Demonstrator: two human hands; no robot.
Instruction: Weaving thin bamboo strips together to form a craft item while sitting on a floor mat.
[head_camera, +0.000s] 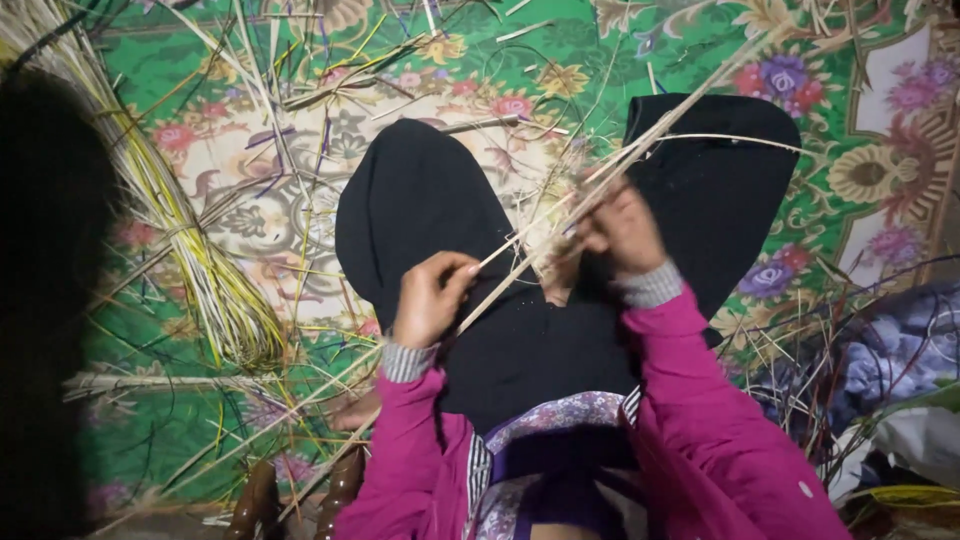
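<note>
Over my lap, both hands work on thin pale straw strips (600, 180). My left hand (430, 298) pinches the lower end of a long strip that runs up to the right. My right hand (622, 230) is closed on a small bunch of the same strips, which fan out toward the upper right. My knees in black cloth (420, 200) lie under the hands, and pink sleeves cover both arms.
A green flowered mat (480, 70) covers the floor, strewn with loose straws. A thick bundle of straw (190, 240) lies at the left. A dark shape (45, 300) blocks the left edge. Blue flowered cloth (890, 350) sits at the right.
</note>
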